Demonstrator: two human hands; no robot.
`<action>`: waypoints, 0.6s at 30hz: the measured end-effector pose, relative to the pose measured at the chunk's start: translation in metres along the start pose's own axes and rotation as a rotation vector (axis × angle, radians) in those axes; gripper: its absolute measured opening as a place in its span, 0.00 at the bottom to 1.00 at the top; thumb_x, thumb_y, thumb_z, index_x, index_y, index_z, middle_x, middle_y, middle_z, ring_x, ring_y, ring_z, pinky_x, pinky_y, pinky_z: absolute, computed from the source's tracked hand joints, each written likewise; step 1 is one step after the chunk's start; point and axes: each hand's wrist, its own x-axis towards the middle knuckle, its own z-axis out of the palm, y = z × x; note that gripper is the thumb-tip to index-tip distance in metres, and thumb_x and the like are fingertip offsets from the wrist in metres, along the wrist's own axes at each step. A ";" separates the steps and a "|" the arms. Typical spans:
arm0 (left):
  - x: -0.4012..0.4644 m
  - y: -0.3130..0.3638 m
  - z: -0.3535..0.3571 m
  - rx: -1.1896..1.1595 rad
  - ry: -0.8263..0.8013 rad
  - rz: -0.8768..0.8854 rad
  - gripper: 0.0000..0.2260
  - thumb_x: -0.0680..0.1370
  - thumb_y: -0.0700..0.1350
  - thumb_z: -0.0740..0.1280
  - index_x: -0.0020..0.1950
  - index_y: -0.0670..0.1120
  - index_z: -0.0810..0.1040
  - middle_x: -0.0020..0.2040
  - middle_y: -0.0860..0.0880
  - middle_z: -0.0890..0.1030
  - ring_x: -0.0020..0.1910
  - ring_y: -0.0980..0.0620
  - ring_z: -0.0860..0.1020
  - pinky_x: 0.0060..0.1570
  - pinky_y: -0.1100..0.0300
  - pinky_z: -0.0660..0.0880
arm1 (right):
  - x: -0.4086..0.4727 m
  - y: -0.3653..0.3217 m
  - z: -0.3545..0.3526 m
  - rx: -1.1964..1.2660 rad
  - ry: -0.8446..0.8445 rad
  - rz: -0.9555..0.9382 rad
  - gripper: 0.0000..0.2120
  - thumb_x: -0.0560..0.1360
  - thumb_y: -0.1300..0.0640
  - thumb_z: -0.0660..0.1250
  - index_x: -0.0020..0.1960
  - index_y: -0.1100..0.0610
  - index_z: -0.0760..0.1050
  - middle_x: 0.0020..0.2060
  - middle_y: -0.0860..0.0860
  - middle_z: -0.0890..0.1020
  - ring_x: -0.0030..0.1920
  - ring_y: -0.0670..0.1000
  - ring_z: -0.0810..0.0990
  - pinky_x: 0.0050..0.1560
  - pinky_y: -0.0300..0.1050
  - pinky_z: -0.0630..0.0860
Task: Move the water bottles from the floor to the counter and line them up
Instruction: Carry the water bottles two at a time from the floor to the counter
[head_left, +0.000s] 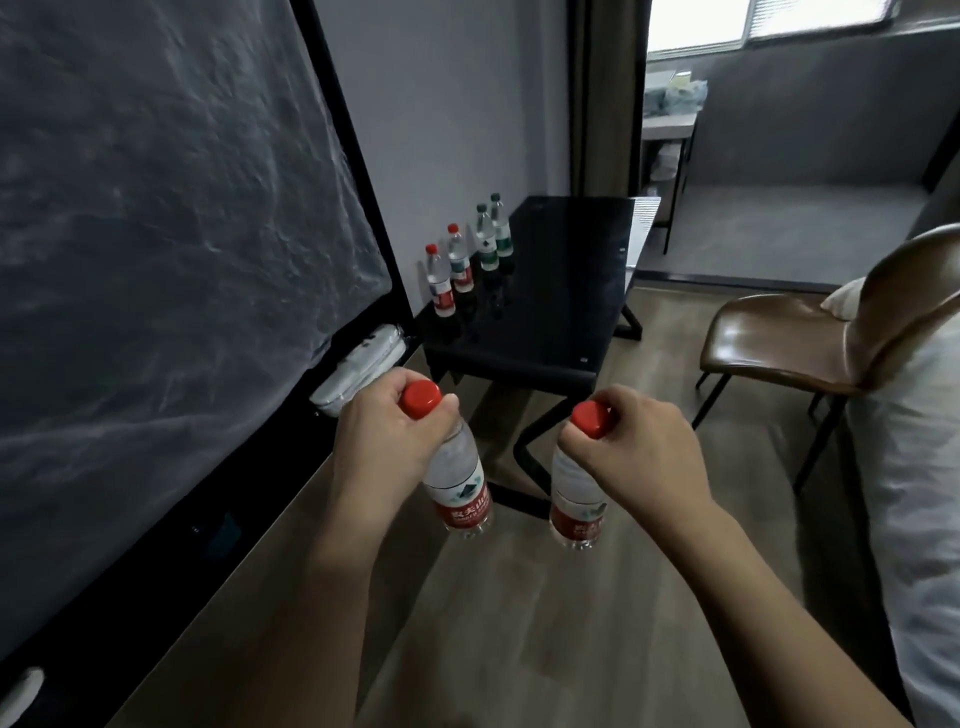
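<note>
My left hand (382, 441) grips a clear water bottle (460, 488) by its neck, just under the red cap; the bottle hangs upright above the wooden floor. My right hand (636, 457) holds a second red-capped bottle (574, 499) the same way. Ahead stands a black glossy counter (561, 291). Along its left edge, by the wall, several bottles stand in a row: two with red caps (440, 283) (460, 260) nearer me and two with green labels (487, 239) (500, 226) behind them.
A large dark screen with a black frame (171, 260) leans on the left. A brown chair (800, 338) stands at the right, beside a white bed edge (914, 493). A white bundle (361, 364) lies by the counter's near left corner. Wooden floor stretches between me and the counter.
</note>
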 end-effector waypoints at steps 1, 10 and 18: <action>0.015 -0.001 0.013 -0.007 -0.004 -0.001 0.08 0.70 0.56 0.71 0.37 0.54 0.76 0.35 0.59 0.80 0.34 0.61 0.78 0.31 0.73 0.69 | 0.018 0.007 0.005 -0.003 -0.001 0.006 0.12 0.63 0.40 0.63 0.40 0.46 0.75 0.31 0.43 0.78 0.34 0.46 0.77 0.34 0.42 0.74; 0.168 -0.018 0.119 -0.011 -0.098 0.007 0.07 0.72 0.53 0.74 0.39 0.55 0.76 0.36 0.60 0.80 0.37 0.62 0.79 0.35 0.67 0.69 | 0.184 0.055 0.054 -0.087 -0.023 0.037 0.11 0.63 0.39 0.63 0.37 0.45 0.74 0.28 0.42 0.76 0.31 0.41 0.75 0.30 0.39 0.69; 0.288 -0.013 0.189 -0.024 -0.075 0.089 0.07 0.72 0.52 0.73 0.39 0.54 0.76 0.36 0.59 0.79 0.36 0.61 0.78 0.35 0.69 0.70 | 0.310 0.083 0.065 -0.070 0.069 0.073 0.12 0.62 0.38 0.62 0.38 0.45 0.73 0.30 0.41 0.77 0.32 0.41 0.76 0.31 0.40 0.70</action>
